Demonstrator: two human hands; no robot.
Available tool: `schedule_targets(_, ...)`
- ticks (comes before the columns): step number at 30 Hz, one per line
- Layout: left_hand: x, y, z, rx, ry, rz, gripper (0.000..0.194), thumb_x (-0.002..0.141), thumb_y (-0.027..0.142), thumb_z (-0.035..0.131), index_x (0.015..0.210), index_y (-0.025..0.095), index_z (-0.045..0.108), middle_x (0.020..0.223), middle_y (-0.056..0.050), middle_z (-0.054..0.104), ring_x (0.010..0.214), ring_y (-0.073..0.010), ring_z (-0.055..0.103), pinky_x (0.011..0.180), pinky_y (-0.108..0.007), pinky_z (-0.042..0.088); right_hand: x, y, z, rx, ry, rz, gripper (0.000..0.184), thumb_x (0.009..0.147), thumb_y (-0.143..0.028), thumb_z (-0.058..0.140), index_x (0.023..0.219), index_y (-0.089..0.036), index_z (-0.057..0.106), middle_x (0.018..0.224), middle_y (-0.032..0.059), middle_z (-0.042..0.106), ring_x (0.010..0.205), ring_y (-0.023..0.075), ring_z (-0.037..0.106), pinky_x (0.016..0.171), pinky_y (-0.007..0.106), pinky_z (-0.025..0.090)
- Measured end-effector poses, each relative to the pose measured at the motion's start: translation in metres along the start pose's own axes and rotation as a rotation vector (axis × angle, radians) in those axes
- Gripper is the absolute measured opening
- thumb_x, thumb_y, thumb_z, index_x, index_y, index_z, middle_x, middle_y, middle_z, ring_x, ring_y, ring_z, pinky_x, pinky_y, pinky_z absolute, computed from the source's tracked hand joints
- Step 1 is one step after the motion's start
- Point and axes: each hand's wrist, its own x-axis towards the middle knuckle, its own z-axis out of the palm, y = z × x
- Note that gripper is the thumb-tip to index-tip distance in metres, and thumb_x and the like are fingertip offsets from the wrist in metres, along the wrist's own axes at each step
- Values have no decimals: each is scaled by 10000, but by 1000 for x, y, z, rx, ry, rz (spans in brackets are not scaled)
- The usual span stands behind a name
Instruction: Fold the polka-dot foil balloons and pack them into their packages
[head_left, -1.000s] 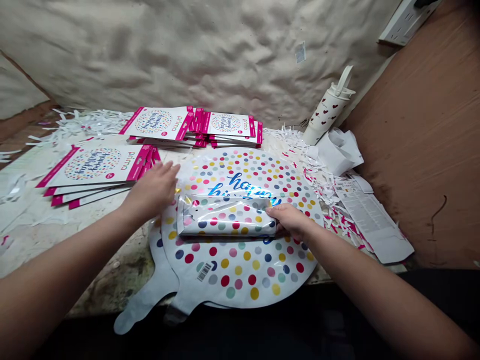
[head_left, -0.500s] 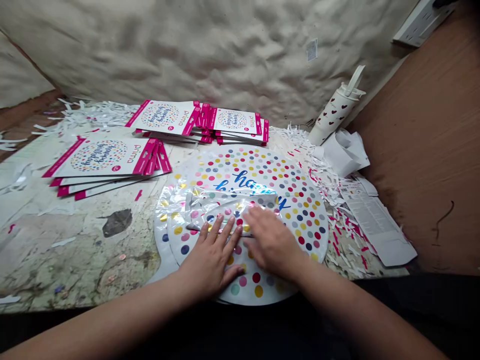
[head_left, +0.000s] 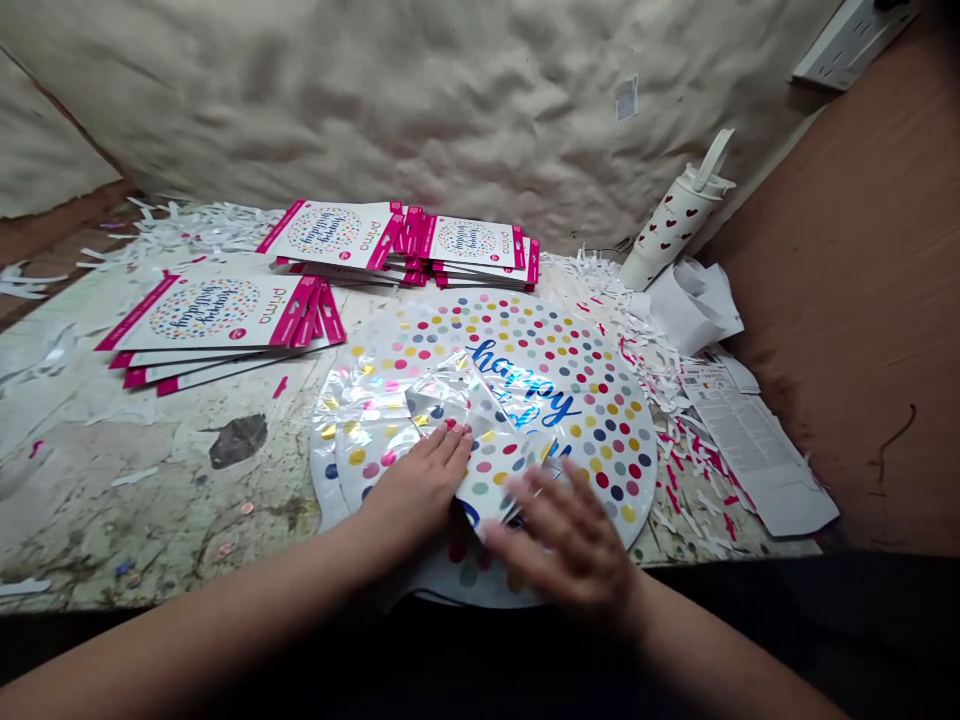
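A dotted, folded foil balloon (head_left: 495,455) lies turned at an angle on a stack of flat round foil balloons (head_left: 600,400) with blue "happy" lettering. My left hand (head_left: 412,485) grips its left side, fingers close together on top and thumb hidden. At its lower right edge is my right hand (head_left: 570,545), blurred by motion, with fingers apart; whether it touches the foil is hard to see.
White-and-pink printed packs (head_left: 210,310) are piled at left, with more packs (head_left: 337,235) behind. At right stand a tilted-looking tumbler with hearts (head_left: 675,225), curled white paper (head_left: 694,305) and a flattened carton (head_left: 757,460). Paper shreds (head_left: 187,235) litter the table.
The folded balloon has turned from lying crosswise to a slant. My left hand's spread fingers have come together on it. My right hand has moved right and towards me.
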Motion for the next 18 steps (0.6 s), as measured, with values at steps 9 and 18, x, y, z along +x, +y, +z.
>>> schedule_targets(9,-3,0,20,-96,-28,290,661,792,164,523,1381,374,307,1510,-68,158,1356,-353,172,1050,-537,259,-33,50,9,95,-146,298,841,805,-175,545,1454,-195,11,1493,146,192,1373,274,145,1084,512,247)
schedule_targets(18,-9,-15,7,-319,97,271,362,844,169,405,1137,206,615,1190,-90,614,1136,-243,529,976,-388,416,-8,62,-2,463,-514,298,244,830,-226,530,1042,-238,649,1092,44,677,1028,196,616,948,377,432)
